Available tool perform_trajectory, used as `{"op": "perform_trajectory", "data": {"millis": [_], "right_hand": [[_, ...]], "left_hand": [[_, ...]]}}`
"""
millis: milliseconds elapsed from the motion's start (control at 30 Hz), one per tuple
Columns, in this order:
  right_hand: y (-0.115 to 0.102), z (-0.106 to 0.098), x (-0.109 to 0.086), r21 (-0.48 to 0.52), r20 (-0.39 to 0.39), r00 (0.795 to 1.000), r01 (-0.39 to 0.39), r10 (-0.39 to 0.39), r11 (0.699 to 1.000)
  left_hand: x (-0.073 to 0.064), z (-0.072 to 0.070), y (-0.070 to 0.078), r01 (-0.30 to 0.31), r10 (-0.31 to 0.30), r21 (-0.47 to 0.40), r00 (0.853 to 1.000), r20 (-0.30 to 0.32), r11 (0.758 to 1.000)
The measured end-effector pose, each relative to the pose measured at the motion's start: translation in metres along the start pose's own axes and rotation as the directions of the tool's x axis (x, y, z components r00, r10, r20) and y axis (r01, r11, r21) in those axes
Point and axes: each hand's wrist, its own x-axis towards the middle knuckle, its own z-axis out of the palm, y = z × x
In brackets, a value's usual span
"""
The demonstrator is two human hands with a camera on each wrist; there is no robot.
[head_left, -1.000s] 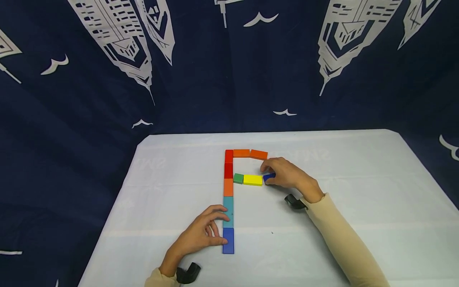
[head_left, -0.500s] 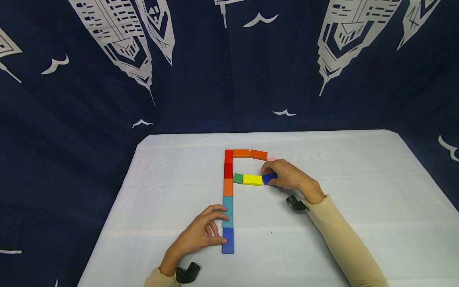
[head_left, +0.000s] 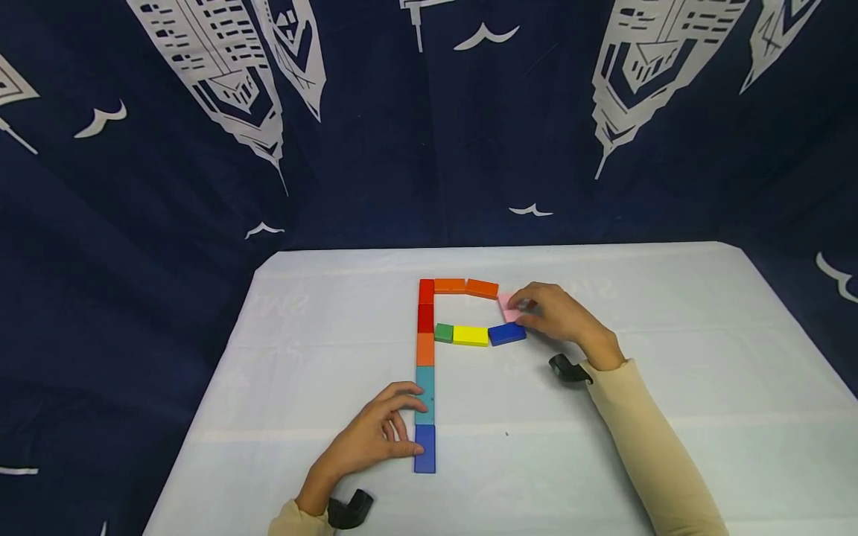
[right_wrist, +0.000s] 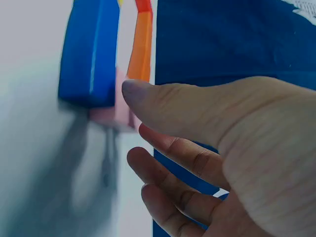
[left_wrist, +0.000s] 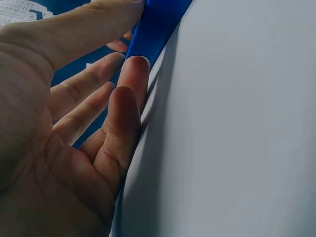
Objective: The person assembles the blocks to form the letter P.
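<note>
In the head view, flat coloured blocks form a P-like outline. My left hand (head_left: 369, 439) rests at the stem's left side, its thumb on the lower blue block (head_left: 426, 463) and its fingertips on the teal part (head_left: 425, 374). My right hand (head_left: 563, 316) pinches the pink block (head_left: 504, 301) between thumb and fingers, partly covering it. That pink block spans from the end of the orange block (head_left: 482, 289) to the other blue block (head_left: 506, 333). In the right wrist view, the thumb (right_wrist: 163, 103) is against the pink block (right_wrist: 121, 106), beside the blue one.
Higher up the stem lie an orange block (head_left: 425, 350) and red blocks (head_left: 426, 318). A yellow block (head_left: 471, 336) and a green block (head_left: 444, 333) make the lower bar. White cloth (head_left: 322, 335) covers the table; a dark printed curtain (head_left: 429, 149) hangs behind.
My right hand has let go of the blue block and shifted slightly right and away to the pink block, which was mostly hidden before. The left hand stays put.
</note>
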Motion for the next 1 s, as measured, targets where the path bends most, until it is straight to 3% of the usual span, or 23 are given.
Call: {"op": "perform_trajectory", "data": {"millis": [400,1000], "right_hand": [[0.012,0.004,0.000,0.047,0.034,0.997,-0.073,0.072,0.996],[0.017,0.006,0.000,0.052,0.055,0.996,-0.075,0.072,0.996]], "left_hand": [[-0.001,0.000,0.003,0.006,-0.006,-0.008,1.000,0.001,1.000],[-0.001,0.000,0.002,0.006,-0.006,0.000,1.000,0.001,1.000]]}}
